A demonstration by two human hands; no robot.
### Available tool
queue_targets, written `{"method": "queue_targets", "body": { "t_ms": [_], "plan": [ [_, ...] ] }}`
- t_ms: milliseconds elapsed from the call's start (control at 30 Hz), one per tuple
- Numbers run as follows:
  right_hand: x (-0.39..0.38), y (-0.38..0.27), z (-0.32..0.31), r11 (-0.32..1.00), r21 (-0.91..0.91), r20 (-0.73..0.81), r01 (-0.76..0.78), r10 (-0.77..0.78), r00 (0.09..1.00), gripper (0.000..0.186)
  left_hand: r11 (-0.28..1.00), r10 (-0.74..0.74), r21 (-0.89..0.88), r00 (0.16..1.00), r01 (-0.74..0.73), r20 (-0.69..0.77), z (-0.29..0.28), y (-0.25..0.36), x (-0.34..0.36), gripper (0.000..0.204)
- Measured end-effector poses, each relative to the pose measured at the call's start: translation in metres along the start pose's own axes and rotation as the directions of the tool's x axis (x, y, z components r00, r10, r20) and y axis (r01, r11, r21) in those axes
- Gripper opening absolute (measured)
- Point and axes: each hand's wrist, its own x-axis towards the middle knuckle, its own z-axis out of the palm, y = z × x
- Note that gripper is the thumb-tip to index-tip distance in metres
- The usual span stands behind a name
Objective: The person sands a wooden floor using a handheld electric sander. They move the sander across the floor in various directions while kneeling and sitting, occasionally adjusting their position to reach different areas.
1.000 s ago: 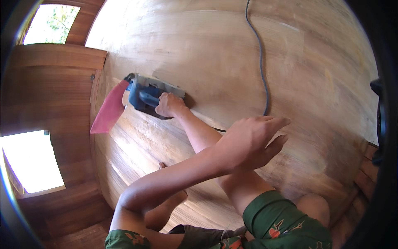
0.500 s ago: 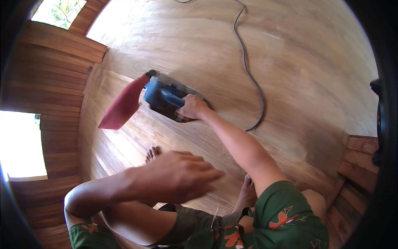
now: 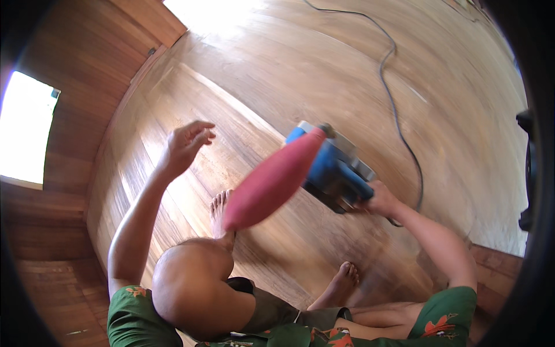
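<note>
Blue sander (image 3: 332, 172) in right hand (image 3: 380, 199)

Green short-sleeved shirt (image 3: 292, 335), orange floral print (image 3: 437, 325); shorts (image 3: 270, 309), perhaps dark olive; bare feet (image 3: 340, 285).

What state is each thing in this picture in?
Left hand: raised, empty, fingers loosely curled.
Right hand: closed around the tool's handle.
Blue power tool: held, slightly blurred; whether it is running, I cannot tell.
Pink bag: puffed out, attached to the tool.
Dark cord: lying in loose curves on the floor.
Window opening: bright, view outside washed out.
</note>
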Motion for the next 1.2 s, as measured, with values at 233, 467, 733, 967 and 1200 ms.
{"method": "queue_targets", "body": {
  "t_ms": [233, 467, 733, 967, 1200],
  "plan": [
    [-0.003, 0.011, 0.019, 1.000, 0.002, -0.124, 0.024, -0.024, 0.992, 0.032, 0.907, -0.392, -0.226, 0.909, 0.356, -0.142, 0.043, -0.172, -0.073, 0.039],
    [0.164, -0.039, 0.064, 0.946, -0.068, -0.139, 0.317, -0.324, 0.936, 0.034, 0.749, -0.612, -0.431, 0.774, 0.503, -0.162, 0.045, -0.307, -0.181, 0.044],
    [0.389, -0.134, 0.131, 0.987, 0.035, -0.059, 0.159, -0.157, 0.986, 0.037, 0.614, -0.787, -0.376, 0.573, 0.694, -0.228, 0.081, -0.251, -0.240, 0.031],
    [0.413, -0.167, 0.140, 0.963, 0.181, -0.060, 0.200, -0.192, 0.980, 0.026, 0.557, -0.828, -0.509, 0.490, 0.656, -0.275, 0.095, -0.291, -0.304, 0.034],
    [0.279, -0.108, 0.072, 0.982, 0.130, -0.016, 0.139, -0.138, 0.990, 0.025, 0.650, -0.759, -0.498, 0.455, 0.574, -0.467, 0.080, -0.285, -0.263, 0.030]
  ]
}}
